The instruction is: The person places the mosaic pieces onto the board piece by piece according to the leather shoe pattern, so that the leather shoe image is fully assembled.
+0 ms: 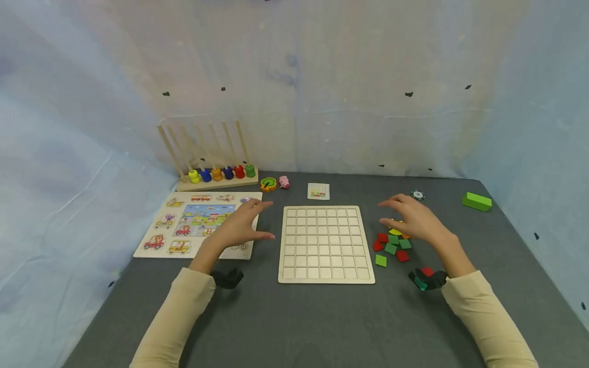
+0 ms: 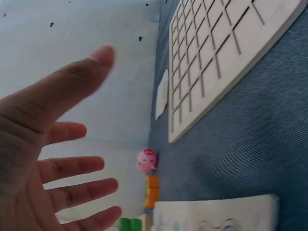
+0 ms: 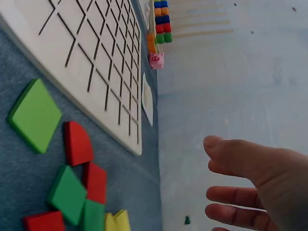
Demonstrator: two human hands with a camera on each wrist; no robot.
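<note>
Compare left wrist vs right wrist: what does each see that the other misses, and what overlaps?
Left wrist only: the open left hand and an edge of the vehicle puzzle board.
Right wrist only: the open right hand, the loose red, green and yellow tiles beside the grid, and the bead rack.
Both: the empty wooden grid board, the pink pig, the small card and the grey table.

The person wears a long-sleeved top in a pale cream colour, with 2 sleeves reaching down to the wrists. The left hand (image 1: 239, 227) and right hand (image 1: 414, 220) are bare, without rings. A small black mount is strapped under each wrist, the right one showing a teal edge.
</note>
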